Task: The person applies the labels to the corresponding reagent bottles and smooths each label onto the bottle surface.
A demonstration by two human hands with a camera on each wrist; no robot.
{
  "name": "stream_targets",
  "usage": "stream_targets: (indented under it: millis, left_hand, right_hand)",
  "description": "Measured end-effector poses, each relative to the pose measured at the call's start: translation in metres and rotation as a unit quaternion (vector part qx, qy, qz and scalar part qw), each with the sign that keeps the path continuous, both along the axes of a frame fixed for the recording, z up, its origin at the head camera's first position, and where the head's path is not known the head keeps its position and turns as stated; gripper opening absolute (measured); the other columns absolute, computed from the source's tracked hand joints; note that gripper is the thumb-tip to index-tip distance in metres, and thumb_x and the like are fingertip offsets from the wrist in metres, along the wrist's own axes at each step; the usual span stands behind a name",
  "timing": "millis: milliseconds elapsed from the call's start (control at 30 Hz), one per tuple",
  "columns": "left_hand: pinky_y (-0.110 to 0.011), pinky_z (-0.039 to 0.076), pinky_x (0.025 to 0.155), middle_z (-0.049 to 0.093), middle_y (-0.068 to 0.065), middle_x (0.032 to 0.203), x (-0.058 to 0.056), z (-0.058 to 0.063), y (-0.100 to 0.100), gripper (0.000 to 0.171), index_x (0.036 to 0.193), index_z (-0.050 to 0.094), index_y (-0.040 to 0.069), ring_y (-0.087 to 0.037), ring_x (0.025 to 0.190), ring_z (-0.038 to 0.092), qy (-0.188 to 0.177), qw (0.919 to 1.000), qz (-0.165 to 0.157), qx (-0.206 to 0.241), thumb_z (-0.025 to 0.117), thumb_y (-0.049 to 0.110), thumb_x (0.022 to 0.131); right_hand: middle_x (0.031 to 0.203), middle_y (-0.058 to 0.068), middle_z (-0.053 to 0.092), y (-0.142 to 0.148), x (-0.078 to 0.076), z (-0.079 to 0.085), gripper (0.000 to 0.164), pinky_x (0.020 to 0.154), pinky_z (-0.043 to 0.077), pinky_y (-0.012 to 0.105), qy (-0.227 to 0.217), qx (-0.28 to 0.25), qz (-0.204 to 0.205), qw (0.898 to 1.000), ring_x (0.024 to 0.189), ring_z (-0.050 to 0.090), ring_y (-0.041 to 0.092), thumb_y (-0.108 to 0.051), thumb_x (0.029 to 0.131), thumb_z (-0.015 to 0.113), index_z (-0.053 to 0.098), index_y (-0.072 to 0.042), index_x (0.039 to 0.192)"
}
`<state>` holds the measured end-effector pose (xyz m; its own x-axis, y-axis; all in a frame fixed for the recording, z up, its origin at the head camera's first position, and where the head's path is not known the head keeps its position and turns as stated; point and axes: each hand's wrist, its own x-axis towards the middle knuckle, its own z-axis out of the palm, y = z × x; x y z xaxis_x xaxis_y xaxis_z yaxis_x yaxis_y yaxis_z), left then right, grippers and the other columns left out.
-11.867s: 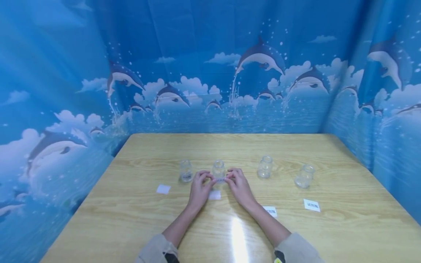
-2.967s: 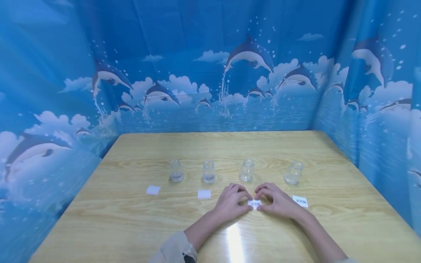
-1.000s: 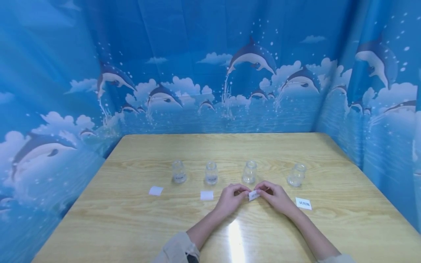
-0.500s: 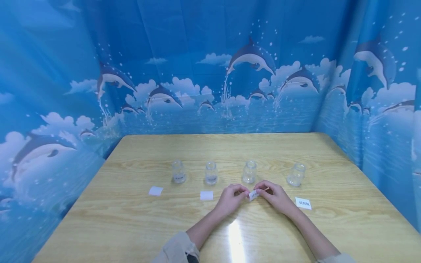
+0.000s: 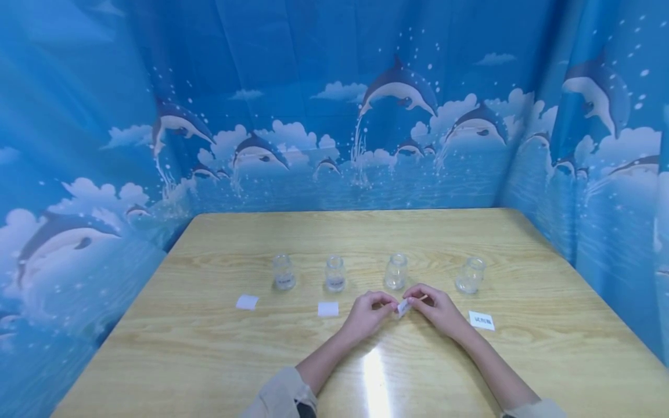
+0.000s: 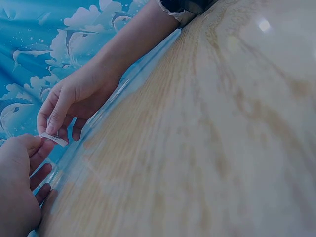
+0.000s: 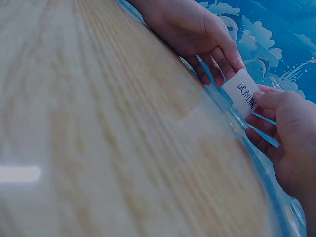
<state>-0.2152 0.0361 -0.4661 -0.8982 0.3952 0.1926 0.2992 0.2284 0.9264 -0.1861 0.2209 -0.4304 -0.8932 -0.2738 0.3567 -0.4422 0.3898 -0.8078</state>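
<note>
A small white label point(image 7: 242, 91) printed with black Chinese characters is held up between both hands, tilted, just over the table. My left hand point(image 5: 363, 316) pinches one edge with thumb and forefinger. On the opposite side, my right hand point(image 5: 439, 313) pinches it, with the thumb over the printed face. Beyond the hands stands a clear glass jar point(image 5: 396, 271). To its left are two more glass jars, one point(image 5: 335, 273) and another point(image 5: 284, 271), each with dark lettering low on the front. Whether any backing is lifting off the label is too small to tell.
Another glass jar point(image 5: 470, 275) stands at the right, with a printed label point(image 5: 481, 320) lying before it. Two blank white paper pieces, one point(image 5: 328, 309) and another point(image 5: 247, 302), lie before the left jars. A blue dolphin curtain point(image 5: 334, 104) surrounds the wooden table point(image 5: 209, 360).
Both hands were at the second jar from the left, then moved right to the label on the table. The label has since been lifted, and it has turned slightly in the last half second.
</note>
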Motion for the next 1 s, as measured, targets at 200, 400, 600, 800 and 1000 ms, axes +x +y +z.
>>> stream_targets:
  millis: [200, 400, 600, 800, 1000]
  left_hand:
    - [-0.026, 0.045, 0.074, 0.058, 0.009, 0.086, 0.000, 0.000, 0.000, 0.008, 0.090, 0.069, 0.010, -0.007, 0.083, 0.053, -0.005, 1.0000, -0.003, -0.008, 0.062, 0.013, 0.086]
    - [-0.026, 0.045, 0.074, 0.057, 0.008, 0.087, 0.000, -0.002, 0.001, 0.009, 0.091, 0.068, 0.009, -0.008, 0.083, 0.052, 0.001, 0.9999, -0.005, -0.014, 0.061, 0.014, 0.087]
    - [-0.026, 0.045, 0.075, 0.057, 0.005, 0.089, 0.001, -0.003, 0.001, 0.013, 0.091, 0.067, 0.007, -0.009, 0.083, 0.053, -0.004, 0.9999, -0.011, 0.005, 0.062, 0.018, 0.088]
    - [-0.023, 0.046, 0.075, 0.057, 0.005, 0.089, 0.001, -0.003, 0.001, 0.016, 0.091, 0.066, 0.007, -0.007, 0.083, 0.053, -0.008, 0.9994, -0.029, 0.018, 0.063, 0.021, 0.087]
    - [-0.022, 0.046, 0.075, 0.057, 0.006, 0.086, 0.000, -0.004, 0.001, 0.014, 0.089, 0.066, 0.007, -0.007, 0.083, 0.052, 0.005, 0.9990, -0.043, 0.011, 0.065, 0.021, 0.086]
  right_hand:
    - [0.087, 0.014, 0.064, -0.001, 0.000, 0.000, 0.009, 0.068, 0.050, 0.025, 0.004, 0.002, -0.002, 1.000, 0.078, 0.059, 0.027, 0.005, 0.087, 0.056, 0.061, 0.005, 0.094]
    - [0.086, 0.014, 0.063, 0.004, -0.008, -0.013, 0.012, 0.067, 0.051, 0.026, 0.016, -0.011, 0.000, 1.000, 0.079, 0.059, 0.018, 0.006, 0.086, 0.058, 0.058, 0.006, 0.098]
    - [0.089, 0.010, 0.063, 0.010, -0.016, -0.028, 0.011, 0.070, 0.052, 0.029, 0.004, -0.040, 0.031, 0.999, 0.082, 0.060, 0.019, 0.000, 0.085, 0.062, 0.059, -0.001, 0.095]
    - [0.116, 0.018, 0.056, 0.010, -0.013, -0.027, 0.018, 0.084, 0.048, 0.030, -0.071, -0.050, 0.089, 0.992, 0.102, 0.057, 0.031, -0.009, 0.086, 0.064, 0.060, -0.002, 0.102]
    - [0.123, 0.022, 0.051, 0.008, -0.011, -0.025, 0.022, 0.086, 0.047, 0.031, -0.090, -0.058, 0.103, 0.989, 0.104, 0.055, 0.034, -0.010, 0.084, 0.066, 0.059, -0.001, 0.103]
